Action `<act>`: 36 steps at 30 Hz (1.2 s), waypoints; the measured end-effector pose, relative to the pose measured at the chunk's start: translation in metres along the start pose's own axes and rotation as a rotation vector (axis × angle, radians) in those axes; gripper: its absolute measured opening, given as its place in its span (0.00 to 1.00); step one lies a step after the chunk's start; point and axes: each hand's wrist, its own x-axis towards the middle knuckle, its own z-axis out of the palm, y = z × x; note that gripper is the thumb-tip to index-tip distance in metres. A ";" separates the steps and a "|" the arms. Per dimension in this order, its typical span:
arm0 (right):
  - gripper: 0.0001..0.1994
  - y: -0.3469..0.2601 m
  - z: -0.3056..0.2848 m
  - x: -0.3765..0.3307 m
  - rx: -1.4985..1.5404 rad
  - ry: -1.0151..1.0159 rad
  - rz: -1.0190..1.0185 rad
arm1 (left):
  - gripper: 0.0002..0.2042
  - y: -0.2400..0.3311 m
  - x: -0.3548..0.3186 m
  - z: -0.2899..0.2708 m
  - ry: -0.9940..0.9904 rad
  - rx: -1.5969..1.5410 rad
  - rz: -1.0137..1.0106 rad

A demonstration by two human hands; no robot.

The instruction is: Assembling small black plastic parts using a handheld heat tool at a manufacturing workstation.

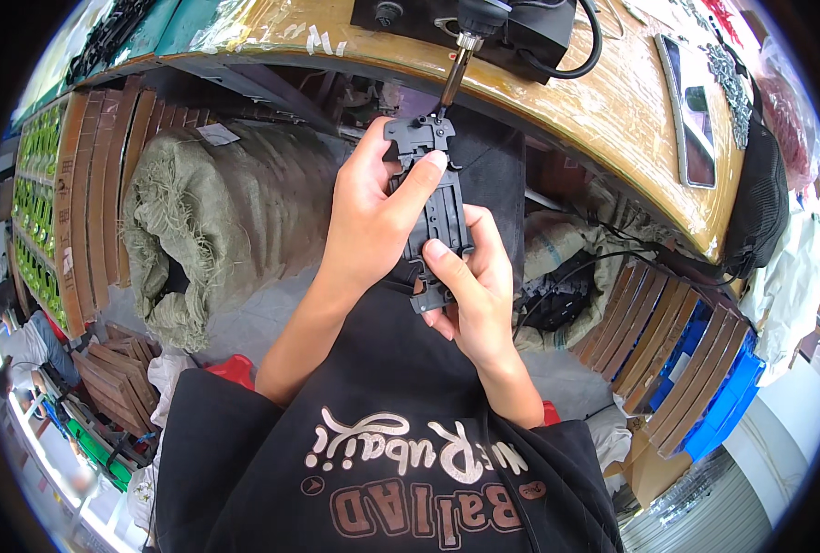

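Both of my hands hold a long black plastic housing [445, 205] in front of my body, above my lap. My left hand [365, 221] is closed around its far left side, thumb pressed on the top face. Around the near right part wraps my right hand [476, 288], its thumb also on top. The slim metal shaft of a powered screwdriver [457, 74] points down from the bench edge. Its tip meets the far end of the housing, by a small corner hole; whether a screw sits there is too small to tell.
A wooden bench [603, 115] curves across the top, carrying a black box [545, 39], a phone [686, 111] and small metal parts [729, 92]. A woven sack [253, 198] stands left, an opened sack [543, 249] right. Cardboard stacks [106, 184] flank both sides.
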 end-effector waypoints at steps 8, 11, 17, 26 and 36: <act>0.14 0.000 0.000 -0.001 0.016 -0.002 -0.008 | 0.09 0.002 0.000 0.001 0.000 0.000 -0.011; 0.14 -0.001 0.000 0.000 0.023 -0.001 -0.005 | 0.09 0.001 0.000 0.001 0.001 -0.011 -0.010; 0.13 -0.001 0.000 0.000 0.038 -0.007 -0.007 | 0.09 0.002 0.000 0.001 0.009 -0.020 -0.010; 0.12 0.003 -0.003 0.009 0.039 -0.001 0.014 | 0.08 -0.008 0.007 -0.003 0.023 -0.023 -0.030; 0.12 -0.004 0.001 0.009 0.022 0.009 -0.008 | 0.08 -0.001 0.010 0.000 0.011 -0.017 -0.004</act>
